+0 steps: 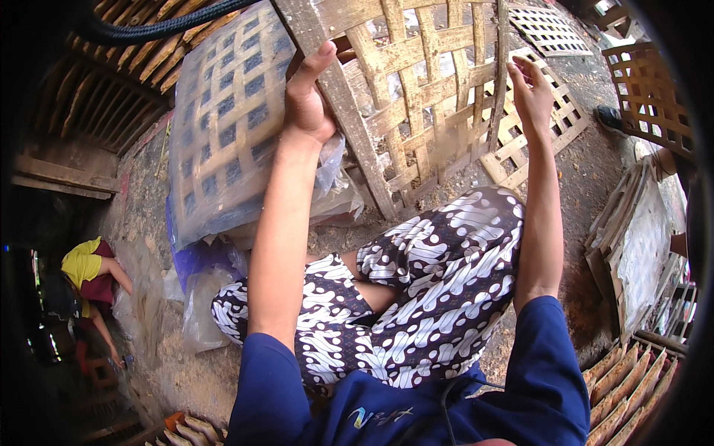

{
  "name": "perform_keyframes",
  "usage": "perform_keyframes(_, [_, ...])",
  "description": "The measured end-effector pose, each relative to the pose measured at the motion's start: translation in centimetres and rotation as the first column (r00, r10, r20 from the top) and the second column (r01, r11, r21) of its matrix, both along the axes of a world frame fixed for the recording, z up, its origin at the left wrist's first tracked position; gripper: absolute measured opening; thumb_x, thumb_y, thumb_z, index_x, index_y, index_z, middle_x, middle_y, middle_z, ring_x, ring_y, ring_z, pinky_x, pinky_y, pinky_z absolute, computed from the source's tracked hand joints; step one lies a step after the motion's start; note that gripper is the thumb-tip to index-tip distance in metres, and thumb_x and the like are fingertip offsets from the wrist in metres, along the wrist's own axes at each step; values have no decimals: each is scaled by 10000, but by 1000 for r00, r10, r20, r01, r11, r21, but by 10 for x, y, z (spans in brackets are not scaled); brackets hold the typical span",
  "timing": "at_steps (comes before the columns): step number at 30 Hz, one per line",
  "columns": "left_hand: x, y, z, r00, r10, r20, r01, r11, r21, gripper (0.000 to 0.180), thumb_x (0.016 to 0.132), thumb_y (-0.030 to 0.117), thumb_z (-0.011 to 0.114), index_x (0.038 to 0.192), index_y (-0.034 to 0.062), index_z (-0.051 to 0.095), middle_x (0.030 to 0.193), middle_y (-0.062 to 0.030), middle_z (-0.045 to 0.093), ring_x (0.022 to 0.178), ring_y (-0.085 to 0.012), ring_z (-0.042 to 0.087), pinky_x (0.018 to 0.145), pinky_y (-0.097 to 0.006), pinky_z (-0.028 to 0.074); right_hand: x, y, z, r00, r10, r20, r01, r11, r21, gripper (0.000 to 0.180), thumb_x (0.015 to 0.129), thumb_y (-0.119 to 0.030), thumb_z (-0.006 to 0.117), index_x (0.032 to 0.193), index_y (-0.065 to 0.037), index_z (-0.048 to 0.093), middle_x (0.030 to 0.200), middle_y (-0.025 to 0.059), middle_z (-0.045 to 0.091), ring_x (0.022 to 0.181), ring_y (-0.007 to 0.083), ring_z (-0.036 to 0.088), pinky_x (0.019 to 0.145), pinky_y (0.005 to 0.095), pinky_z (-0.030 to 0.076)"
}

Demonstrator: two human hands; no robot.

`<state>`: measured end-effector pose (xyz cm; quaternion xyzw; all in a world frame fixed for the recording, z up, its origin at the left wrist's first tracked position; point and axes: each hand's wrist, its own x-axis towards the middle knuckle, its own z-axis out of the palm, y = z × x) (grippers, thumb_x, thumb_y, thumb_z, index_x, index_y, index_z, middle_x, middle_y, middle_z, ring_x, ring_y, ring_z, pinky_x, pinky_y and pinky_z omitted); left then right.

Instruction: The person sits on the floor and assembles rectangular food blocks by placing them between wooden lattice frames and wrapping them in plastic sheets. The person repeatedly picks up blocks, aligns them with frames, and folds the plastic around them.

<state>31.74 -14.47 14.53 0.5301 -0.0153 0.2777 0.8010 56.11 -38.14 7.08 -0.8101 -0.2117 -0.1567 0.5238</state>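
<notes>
While the left hand (309,104) grasps the woven tray (439,89) by one rail (349,123), the right hand (532,95) hangs half-curled beside the other; whether it grips, I cannot tell.

They are wearing a navy top (424,430) with short sleeves (271,386), chest print (381,418) and dark cord (445,405), and black-and-white patterned bottoms (439,282).

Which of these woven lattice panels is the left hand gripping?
The large middle panel, directly right of the left hand: that hand grips its wooden side rail and none of the other panels.
</notes>
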Motion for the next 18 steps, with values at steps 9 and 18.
perform_keyframes(9, [-3, -3, 3, 999, 8, -31, -9, 1000, -11, 647, 797, 410, 690, 1230, -35, 509, 1037, -180, 624, 945, -279, 651, 851, -395, 551, 38, 10, -48, 961, 196, -192, -173, 976, 133, 634, 883, -426, 704, 1297, 25, 538, 1111, 146, 665, 999, 175, 625, 857, 285, 497])
perform_keyframes(18, [-2, 3, -3, 999, 32, -33, -33, 999, -12, 645, 801, 389, 676, 1249, -42, 505, 1054, -190, 631, 964, -280, 655, 868, -395, 551, 41, -13, -68, 808, 474, -350, -465, 878, 114, 420, 911, -249, 698, 1210, 26, 589, 945, 46, 678, 868, 100, 609, 756, 247, 482])
